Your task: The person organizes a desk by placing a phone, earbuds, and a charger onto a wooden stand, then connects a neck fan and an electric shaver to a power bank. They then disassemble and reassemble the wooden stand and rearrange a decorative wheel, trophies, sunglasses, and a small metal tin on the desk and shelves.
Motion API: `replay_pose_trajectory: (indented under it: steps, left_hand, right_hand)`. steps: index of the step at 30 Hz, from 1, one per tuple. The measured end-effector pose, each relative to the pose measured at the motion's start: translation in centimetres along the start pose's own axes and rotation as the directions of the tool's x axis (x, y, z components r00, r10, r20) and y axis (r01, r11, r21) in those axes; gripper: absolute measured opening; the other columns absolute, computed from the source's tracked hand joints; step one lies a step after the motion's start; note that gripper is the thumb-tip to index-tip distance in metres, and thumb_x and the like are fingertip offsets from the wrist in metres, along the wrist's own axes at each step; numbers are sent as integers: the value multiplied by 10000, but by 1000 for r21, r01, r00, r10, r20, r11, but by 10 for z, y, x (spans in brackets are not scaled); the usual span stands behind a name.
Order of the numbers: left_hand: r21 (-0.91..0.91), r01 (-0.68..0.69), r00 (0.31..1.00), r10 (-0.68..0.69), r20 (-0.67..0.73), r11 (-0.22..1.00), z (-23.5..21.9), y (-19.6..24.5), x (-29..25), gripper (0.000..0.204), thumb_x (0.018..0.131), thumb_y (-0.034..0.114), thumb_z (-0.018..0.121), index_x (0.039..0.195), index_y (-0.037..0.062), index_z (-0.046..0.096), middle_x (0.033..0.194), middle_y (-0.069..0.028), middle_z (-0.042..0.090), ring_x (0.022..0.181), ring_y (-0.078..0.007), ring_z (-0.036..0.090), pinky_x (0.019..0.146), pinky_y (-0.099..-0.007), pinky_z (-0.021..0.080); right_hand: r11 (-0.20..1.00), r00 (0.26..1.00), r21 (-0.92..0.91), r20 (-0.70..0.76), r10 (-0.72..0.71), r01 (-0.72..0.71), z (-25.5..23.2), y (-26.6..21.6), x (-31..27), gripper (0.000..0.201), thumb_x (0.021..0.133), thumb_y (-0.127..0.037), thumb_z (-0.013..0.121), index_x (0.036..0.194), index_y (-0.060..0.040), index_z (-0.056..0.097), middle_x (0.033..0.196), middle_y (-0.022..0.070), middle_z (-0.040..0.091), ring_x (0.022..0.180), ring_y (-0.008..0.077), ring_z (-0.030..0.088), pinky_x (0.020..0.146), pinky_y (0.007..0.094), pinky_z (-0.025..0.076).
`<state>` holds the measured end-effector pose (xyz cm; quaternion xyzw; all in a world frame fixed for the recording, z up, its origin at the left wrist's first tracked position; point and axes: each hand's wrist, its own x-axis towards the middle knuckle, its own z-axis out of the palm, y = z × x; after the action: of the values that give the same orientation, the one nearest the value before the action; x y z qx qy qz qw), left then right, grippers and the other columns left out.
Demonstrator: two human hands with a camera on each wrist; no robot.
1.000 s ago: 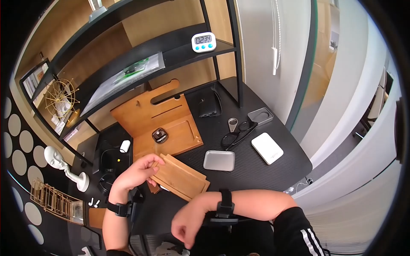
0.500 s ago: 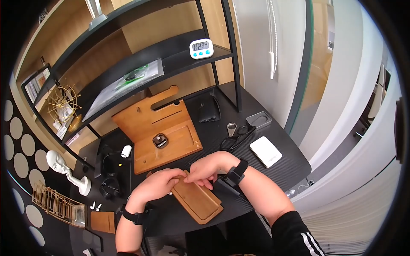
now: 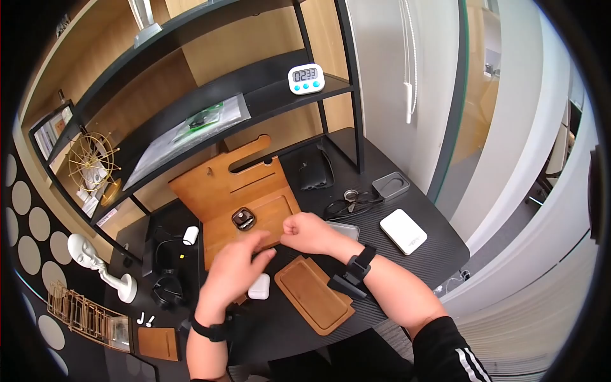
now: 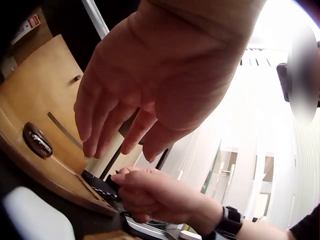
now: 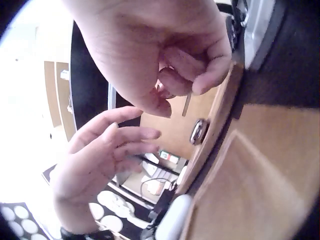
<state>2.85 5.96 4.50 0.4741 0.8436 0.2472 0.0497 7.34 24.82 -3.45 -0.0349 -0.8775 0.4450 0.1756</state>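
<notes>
My left hand hovers in front of the wooden stand, its fingers spread and loosely bent around nothing. To its right, my right hand is raised near the stand's right corner. Its fingers are curled in, and in the right wrist view no object shows clearly inside them. The hands are apart. Below them a rectangular wooden tray lies on the black table, touched by neither hand. A white earbud case is just left of that tray. On the stand's base sits a dark rounded case.
Right of the stand are a grey metal tray, partly behind my right hand, black glasses with a cable, a white power bank and a clear-lidded box. A white head figure stands left. A timer sits on the shelf above.
The wooden tray, held by my left hand and then touched by both, now lies released on the table. Both hands have moved up off it and apart; the white case is uncovered.
</notes>
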Motion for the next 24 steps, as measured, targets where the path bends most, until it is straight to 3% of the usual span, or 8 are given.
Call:
replay_pose_trajectory:
  steps: [1,4,5,9,14,16,18,24]
  left_hand:
    - [37,-32,997,35,-67,999,-2,-7,8,319,829,179,644,1098,23,577,904,-164,648,853,-273,653,729,-330,503]
    - [203,-1,990,30,-139,979,2,-43,37,429,841,226,623,1200,20,507,1062,-203,609,1013,-312,591,865,-378,454]
    - [173,108,994,-107,-16,979,0,-49,45,558,822,300,620,1274,26,440,1260,-256,488,1162,-408,468,947,-421,407]
    - [254,156,980,-183,84,955,12,-74,61,766,802,376,642,1417,93,284,1458,-302,176,1335,-455,226,1083,-422,276]
    - [222,194,981,-193,-28,956,21,-85,68,783,787,378,657,1430,141,279,1463,-305,155,1335,-464,222,1080,-440,272]
    - [53,205,977,-208,56,977,19,-97,71,800,775,359,670,1435,141,272,1471,-289,152,1328,-451,251,1078,-411,280]
    - [136,169,971,-189,149,976,20,-110,72,804,773,357,672,1436,144,272,1477,-284,138,1331,-431,264,1077,-392,284]
    - [-6,17,990,-18,-142,1000,31,-116,75,499,700,131,718,1173,76,572,1146,-200,511,1074,-372,502,927,-393,422]
  right_hand:
    - [995,999,101,37,3,-7,5,-2,-2,253,777,-212,649,648,-28,532,556,56,546,514,135,509,504,297,411]
    - [994,977,104,206,-51,30,10,-6,-4,319,814,-243,654,619,-44,498,526,26,495,495,100,457,472,285,370]
    - [995,972,94,232,-36,15,11,-10,-7,367,840,-273,648,600,-58,472,514,6,470,483,91,420,456,279,343]
    - [991,970,126,233,-74,45,24,-5,-8,329,805,-256,655,605,-61,481,525,40,494,496,143,476,476,313,383]
    - [982,972,158,194,-130,100,39,8,-2,364,833,-223,654,601,-61,424,515,-10,413,501,78,375,465,283,333]
    - [983,979,159,167,-113,86,39,3,-3,358,835,-211,653,608,-61,419,520,-12,413,503,72,366,464,278,325]
    - [981,980,193,189,-57,20,38,-2,-5,352,841,-183,655,615,-69,410,519,-24,398,503,56,354,455,264,307]
    - [929,976,365,216,-19,-63,43,2,-2,362,859,-144,650,628,-85,378,550,-67,376,518,21,327,446,225,258]
